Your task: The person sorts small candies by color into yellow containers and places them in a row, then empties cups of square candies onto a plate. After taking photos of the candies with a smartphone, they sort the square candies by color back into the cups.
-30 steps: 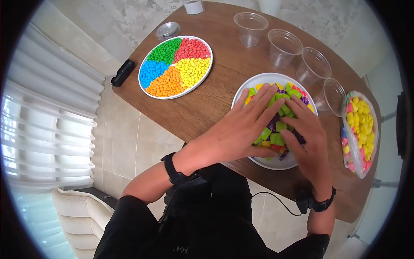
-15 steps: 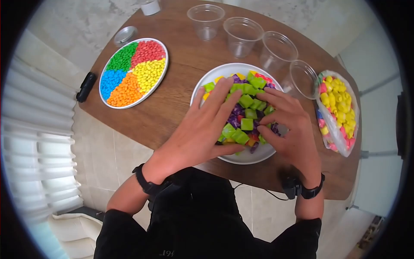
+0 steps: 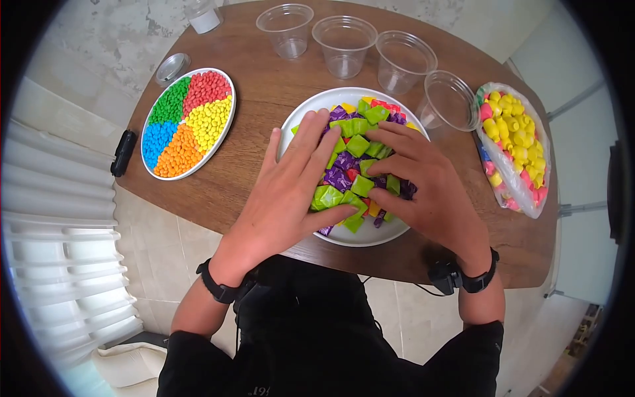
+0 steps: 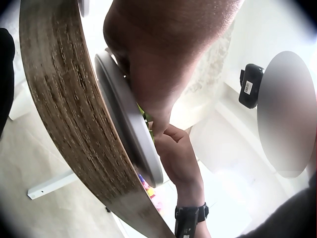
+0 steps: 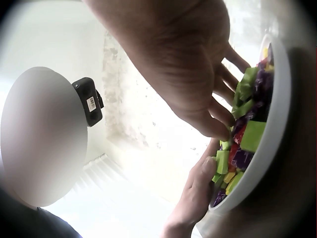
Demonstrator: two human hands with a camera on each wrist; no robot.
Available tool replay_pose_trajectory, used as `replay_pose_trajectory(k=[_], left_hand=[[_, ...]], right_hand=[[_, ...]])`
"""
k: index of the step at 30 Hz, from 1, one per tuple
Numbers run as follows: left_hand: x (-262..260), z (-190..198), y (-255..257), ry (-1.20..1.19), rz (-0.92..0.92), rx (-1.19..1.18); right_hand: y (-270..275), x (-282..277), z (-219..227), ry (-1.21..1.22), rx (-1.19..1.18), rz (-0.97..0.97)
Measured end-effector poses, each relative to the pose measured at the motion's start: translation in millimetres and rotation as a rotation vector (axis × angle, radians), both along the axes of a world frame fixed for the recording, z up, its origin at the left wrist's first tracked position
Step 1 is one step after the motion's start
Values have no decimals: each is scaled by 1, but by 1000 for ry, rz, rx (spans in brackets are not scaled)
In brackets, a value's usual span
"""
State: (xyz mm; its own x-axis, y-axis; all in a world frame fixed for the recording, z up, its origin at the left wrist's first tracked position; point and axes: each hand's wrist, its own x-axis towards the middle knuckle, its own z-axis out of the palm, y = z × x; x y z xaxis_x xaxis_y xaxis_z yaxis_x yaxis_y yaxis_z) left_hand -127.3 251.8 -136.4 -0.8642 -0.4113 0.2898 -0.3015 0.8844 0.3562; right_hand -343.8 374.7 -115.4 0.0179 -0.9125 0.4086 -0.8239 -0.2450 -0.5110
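Note:
In the head view, a white plate holds a heap of small wrapped candies, most of them green and purple, with some red and yellow among them. My left hand lies over the plate's left side, fingers long and spread across the candies. From the right, my right hand reaches over the heap with slightly bent fingers, their tips on the green candies. The right wrist view shows these fingertips against the candies near the plate's rim. Part of the heap is hidden under both hands.
Several clear plastic cups line the table's far side; the rightmost lies tilted. A plastic bag of yellow and pink pieces is at right. Another plate bears small candies sorted by color. A clear lid-like container stands behind it.
My hands have moved apart from the plate's middle, so more green and purple candies show between them. The head view has shifted, moving the table's contents leftward in it.

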Motion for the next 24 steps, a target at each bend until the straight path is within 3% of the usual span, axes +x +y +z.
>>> replay_pose_trajectory(k=[5,11,14,17,24], left_hand=[[-7,1,-10,-43,22,-3],[-15,2,-5,4,-48,57],[-15,5,-6,83,-25,219],[-16,6,-6,49,-22,106],[9,12,-10,0,-65,132]], right_hand=[[2,-3,2,20,8,26],[2,-4,2,-123,-4,78],[-2,-4,2,-119,-76,-26],[-11,-10,-8,-32,-137,-77],[-19,-13,-31,-142,23,-107]])
